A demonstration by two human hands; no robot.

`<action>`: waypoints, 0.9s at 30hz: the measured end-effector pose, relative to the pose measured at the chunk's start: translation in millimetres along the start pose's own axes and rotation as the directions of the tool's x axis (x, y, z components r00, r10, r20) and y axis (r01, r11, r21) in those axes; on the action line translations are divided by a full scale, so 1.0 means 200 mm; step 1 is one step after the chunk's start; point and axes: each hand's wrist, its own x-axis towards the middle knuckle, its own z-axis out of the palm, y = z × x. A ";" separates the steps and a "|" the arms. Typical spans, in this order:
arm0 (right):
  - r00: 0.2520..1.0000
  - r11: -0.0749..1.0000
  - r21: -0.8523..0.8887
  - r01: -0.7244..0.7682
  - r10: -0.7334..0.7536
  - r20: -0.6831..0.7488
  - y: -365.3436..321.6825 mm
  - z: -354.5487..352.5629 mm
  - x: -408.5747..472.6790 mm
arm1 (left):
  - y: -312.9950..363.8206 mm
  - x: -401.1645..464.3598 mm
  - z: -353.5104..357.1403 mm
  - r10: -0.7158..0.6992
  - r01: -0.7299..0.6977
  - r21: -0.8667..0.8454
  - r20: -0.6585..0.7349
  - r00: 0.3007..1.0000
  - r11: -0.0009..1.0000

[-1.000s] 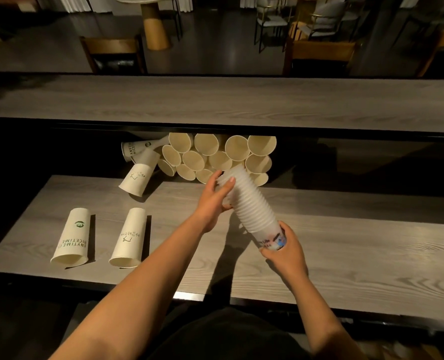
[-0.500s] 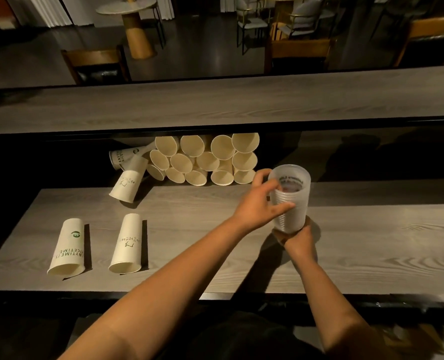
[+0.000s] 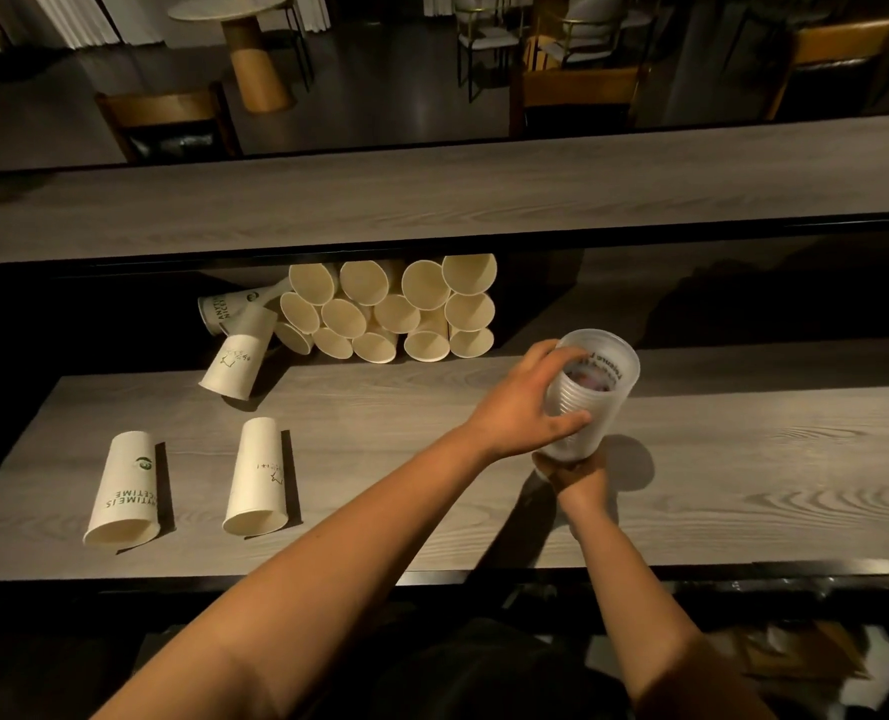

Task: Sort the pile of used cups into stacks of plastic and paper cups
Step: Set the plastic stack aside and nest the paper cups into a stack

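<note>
A stack of translucent plastic cups (image 3: 600, 387) stands upright right of centre, just above or on the lower counter. My left hand (image 3: 522, 407) wraps its side near the rim. My right hand (image 3: 572, 472) holds it from underneath and is mostly hidden by the stack. A pile of paper cups (image 3: 395, 309) lies on its side at the back, mouths facing me. Three single paper cups lie on the counter: one (image 3: 237, 363) beside the pile, one with green print (image 3: 125, 491) at the left, one (image 3: 258, 478) next to it.
The lower grey wood counter (image 3: 743, 485) runs left to right, with a black front edge. A higher wooden ledge (image 3: 432, 200) overhangs the back of it above the pile. Chairs and a round table stand beyond.
The plastic stack went from tilted in mid-air to upright and moved right, lower toward the counter. My left hand shifted from its top to its side; my right stays under its base.
</note>
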 end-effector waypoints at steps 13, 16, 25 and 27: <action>0.940 0.481 -0.835 -0.267 0.320 -0.117 0.28 0.14 -0.02 | -0.34 -0.29 -0.25 -0.383 0.371 -0.100 -0.310 0.870 0.923; 0.946 0.487 -0.871 -0.069 0.308 0.098 0.37 0.35 -0.08 | -0.50 -0.46 -0.40 -0.483 0.484 -0.121 -0.449 0.752 0.866; 0.798 0.434 -0.859 0.273 0.397 0.454 0.73 0.98 -0.32 | -0.86 -1.03 -0.89 -0.659 0.628 -0.347 -0.654 0.371 0.697; 0.739 0.329 -0.835 0.442 0.395 0.546 0.81 1.09 -0.38 | -0.93 -1.15 -0.99 -0.660 0.676 -0.350 -0.701 0.269 0.648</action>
